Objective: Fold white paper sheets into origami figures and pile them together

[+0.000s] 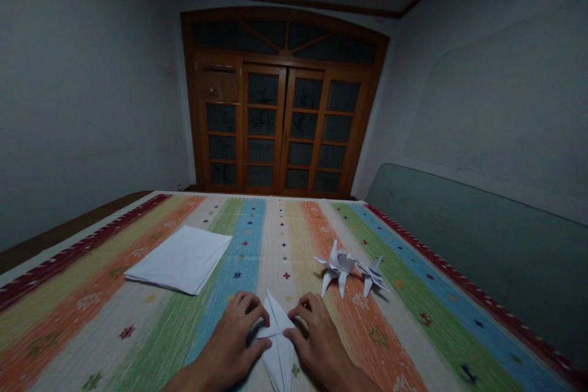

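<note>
A partly folded white paper (277, 324), narrow and pointed at its far end, lies on the striped cloth (404, 343) near me. My left hand (236, 334) presses its left side with curled fingers and the thumb on the fold. My right hand (316, 334) holds the right side, thumb and fingers pinching the crease at the middle. Both hands touch the paper.
Two finished folded paper cranes (350, 269) sit just beyond my right hand. A stack of white sheets (180, 259) lies at the left. A wooden glazed door (282, 128) stands beyond the cloth's far edge. A dark green panel (478, 245) runs along the right.
</note>
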Demonstrator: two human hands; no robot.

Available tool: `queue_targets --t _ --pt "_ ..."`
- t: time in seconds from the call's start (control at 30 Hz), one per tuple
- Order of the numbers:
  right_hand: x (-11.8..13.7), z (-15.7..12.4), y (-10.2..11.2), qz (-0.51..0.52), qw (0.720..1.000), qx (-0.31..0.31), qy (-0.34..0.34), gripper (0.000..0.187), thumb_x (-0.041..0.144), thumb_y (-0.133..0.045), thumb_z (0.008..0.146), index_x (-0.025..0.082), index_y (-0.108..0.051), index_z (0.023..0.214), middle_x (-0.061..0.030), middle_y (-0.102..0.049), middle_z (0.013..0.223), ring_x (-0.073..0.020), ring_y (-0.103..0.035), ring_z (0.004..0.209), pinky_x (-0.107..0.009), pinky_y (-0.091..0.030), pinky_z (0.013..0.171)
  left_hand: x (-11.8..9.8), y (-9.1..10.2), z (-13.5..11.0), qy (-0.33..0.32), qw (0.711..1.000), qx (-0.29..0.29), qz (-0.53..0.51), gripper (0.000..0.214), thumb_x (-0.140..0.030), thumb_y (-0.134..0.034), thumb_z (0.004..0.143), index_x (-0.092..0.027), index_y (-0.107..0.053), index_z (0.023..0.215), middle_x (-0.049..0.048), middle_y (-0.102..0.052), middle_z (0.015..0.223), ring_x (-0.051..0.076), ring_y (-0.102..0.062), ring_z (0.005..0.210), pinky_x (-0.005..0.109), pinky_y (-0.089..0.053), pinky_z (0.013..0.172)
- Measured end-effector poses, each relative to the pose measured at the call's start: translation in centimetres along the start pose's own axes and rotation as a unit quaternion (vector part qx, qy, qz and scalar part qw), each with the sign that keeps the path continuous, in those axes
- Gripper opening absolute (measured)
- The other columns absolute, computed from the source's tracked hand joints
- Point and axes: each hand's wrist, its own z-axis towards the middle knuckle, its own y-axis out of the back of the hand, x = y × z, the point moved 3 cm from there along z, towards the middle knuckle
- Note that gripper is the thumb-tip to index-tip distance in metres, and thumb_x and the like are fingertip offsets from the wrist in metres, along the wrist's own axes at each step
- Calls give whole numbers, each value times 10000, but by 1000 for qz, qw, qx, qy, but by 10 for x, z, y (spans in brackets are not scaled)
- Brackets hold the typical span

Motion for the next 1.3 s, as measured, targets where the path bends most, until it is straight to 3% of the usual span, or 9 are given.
queue_targets --t 0.23,0.4,0.57,0.67,0.8,0.97,1.1,1.2,1.3 --pt "0 5 -5 75 995 -7 -66 202 82 -726 684 176 -687 859 -83 -660 975 -284 -604 991 -369 -454 899 24 -21 -2 23 996 -83 6 587 -205 -773 760 -205 -606 1323 149 -605 1383 386 -482 1331 602 -371 1138" --pt "3 11 -7 194 978 4 -76 110 118 -627 714 193 -609 792 -4 -622 762 -212 -597 742 -286 -433 687 15 -17 1 11 995 -96 -34 252 -235 -707 823 -237 -753 1071 124 -668 1314 371 -530 1295 563 -415 1095" --pt "10 14 0 281 957 -53 -52 89 245 -651 797 196 -635 870 -11 -648 785 -204 -613 717 -272 -436 632 -1 -1 14 78 982 -82 -149 232 -364 -620 875 -200 -783 857 64 -758 817 260 -656 774 357 -510 745" --pt "9 14 6 284 951 -110 -62 241 329 -706 796 190 -655 986 -15 -647 778 -202 -605 667 -274 -448 593 4 10 18 123 963 -148 -188 296 -442 -648 810 -181 -786 784 57 -748 751 246 -638 696 307 -485 644" --pt "6 15 11 300 942 -135 -62 350 493 -718 819 191 -652 983 -1 -610 704 -201 -590 635 -277 -459 576 15 25 13 107 946 -248 -179 342 -479 -620 842 -201 -811 784 39 -763 731 239 -670 678 284 -505 617" --pt "5 16 2 373 925 -40 -62 513 649 -546 920 182 -637 1111 -47 -692 770 -211 -646 660 -304 -492 610 20 18 6 8 974 -195 -111 306 -241 -585 853 -285 -829 1031 33 -833 1004 249 -766 834 325 -578 790" --pt "0 17 -7 324 943 -21 -67 398 482 -663 858 174 -669 1111 -57 -720 804 -246 -691 765 -341 -524 716 18 3 9 -3 989 -135 -66 406 -173 -555 865 -300 -782 1177 48 -818 1063 261 -742 961 375 -565 885" --pt "-8 19 -11 271 959 -27 -78 397 310 -669 794 159 -682 1161 -65 -728 833 -257 -698 795 -360 -537 766 12 0 15 22 993 -104 -59 379 -178 -530 907 -274 -784 1171 67 -803 985 266 -699 959 398 -545 885" --pt "-17 23 -12 220 972 -36 -80 461 221 -618 760 136 -701 1205 -65 -716 813 -254 -684 765 -358 -538 744 9 0 20 49 994 -77 -53 245 -288 -595 938 -249 -831 989 76 -781 920 291 -657 962 431 -508 893"
